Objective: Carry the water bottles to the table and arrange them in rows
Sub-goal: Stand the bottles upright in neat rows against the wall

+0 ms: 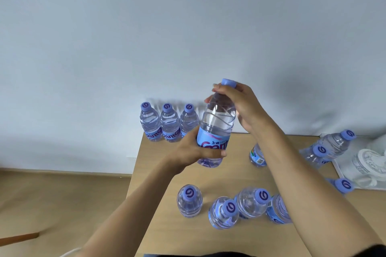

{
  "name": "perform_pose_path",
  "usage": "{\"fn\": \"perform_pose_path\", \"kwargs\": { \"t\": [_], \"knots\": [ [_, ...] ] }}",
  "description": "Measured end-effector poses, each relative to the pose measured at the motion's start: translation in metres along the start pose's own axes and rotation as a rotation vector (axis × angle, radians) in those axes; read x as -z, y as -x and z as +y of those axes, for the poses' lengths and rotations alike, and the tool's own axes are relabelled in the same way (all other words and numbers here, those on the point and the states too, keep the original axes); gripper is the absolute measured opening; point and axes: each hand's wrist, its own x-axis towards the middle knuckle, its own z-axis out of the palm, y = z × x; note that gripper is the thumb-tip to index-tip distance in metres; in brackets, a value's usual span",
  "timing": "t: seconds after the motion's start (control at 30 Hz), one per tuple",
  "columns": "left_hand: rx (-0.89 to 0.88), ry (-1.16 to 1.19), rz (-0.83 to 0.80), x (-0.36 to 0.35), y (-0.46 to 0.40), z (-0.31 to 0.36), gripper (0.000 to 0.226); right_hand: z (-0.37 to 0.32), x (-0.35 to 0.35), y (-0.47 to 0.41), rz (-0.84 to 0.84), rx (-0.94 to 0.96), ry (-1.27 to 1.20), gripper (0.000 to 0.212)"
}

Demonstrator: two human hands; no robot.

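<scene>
One water bottle point(216, 125) held upright above table point(208, 236): left hand point(194, 151) wrapped round its label, right hand point(240, 104) gripping neck under cap. Three bottles point(167, 123) in row at far edge by wall point(146, 27); others scattered nearer.

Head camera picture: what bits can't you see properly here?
- Bottle behind the right arm: the arm hides its top, head view.
- Bottle at the near right: the same arm covers its cap.
- Held bottle: the left hand covers part of the label, the right hand its neck.
- White object at the right edge: cut off and blurry.
</scene>
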Motion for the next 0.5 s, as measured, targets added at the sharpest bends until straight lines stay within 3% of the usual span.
{"fn": "perform_pose_path", "kwargs": {
  "t": [0.1,0.27,0.5],
  "knots": [
    [-0.074,0.006,0.177,-0.008,-0.001,0.009,0.047,-0.01,-0.014,-0.003,0.068,-0.058,-0.129,0.009],
    [-0.123,-0.059,0.442,-0.018,-0.006,0.013,0.057,-0.003,-0.035,0.008,0.261,0.016,0.012,0.032],
    [-0.091,-0.135,0.419,-0.024,-0.006,0.018,0.064,-0.005,-0.031,0.01,0.309,-0.018,-0.135,0.021]
  ]
}}
